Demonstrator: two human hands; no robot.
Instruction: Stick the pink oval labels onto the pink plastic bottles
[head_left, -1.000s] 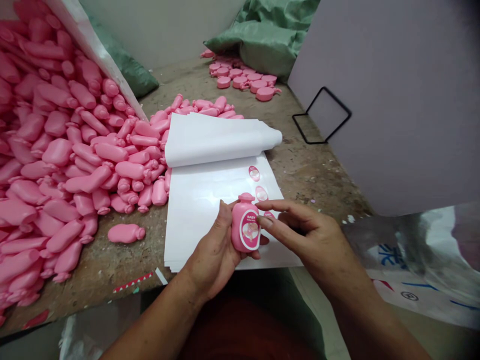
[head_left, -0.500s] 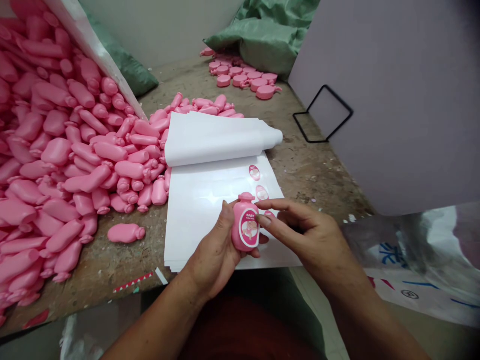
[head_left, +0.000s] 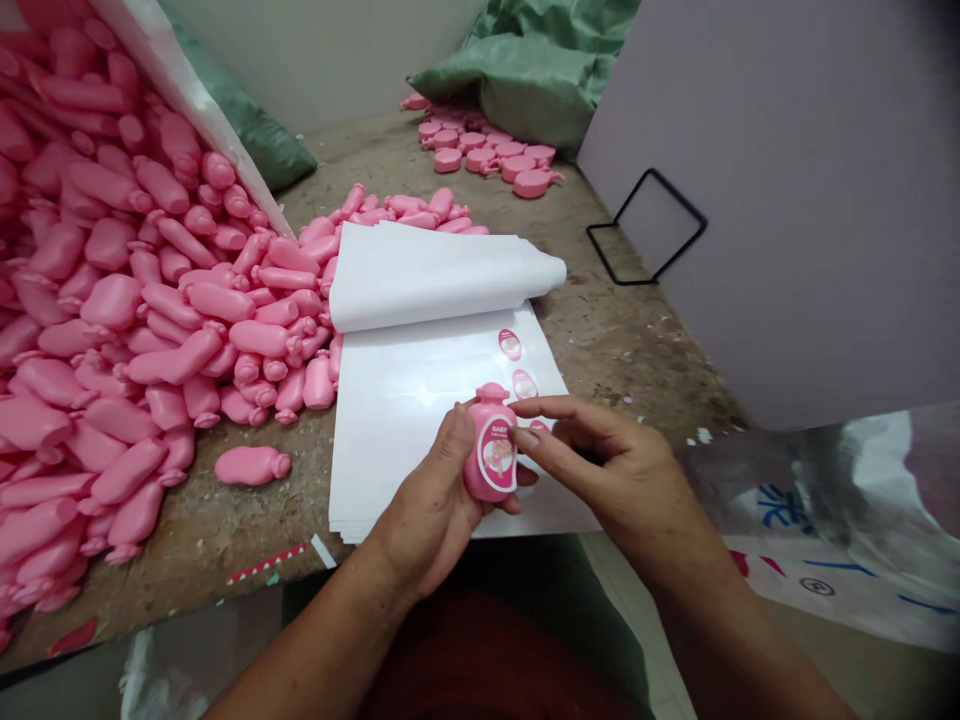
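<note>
Bottle [head_left: 484, 418], neck away from me, sits gripped in my left hand [head_left: 427, 500]; my right hand [head_left: 615, 460] meets its label [head_left: 496, 460] at the right edge, pinching or not I can't tell.

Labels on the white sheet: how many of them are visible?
3: the top label near the folded paper, the middle label below it, and the lowest label partly behind the right hand. More may be hidden by that hand, the bottle or the folded paper.
</note>
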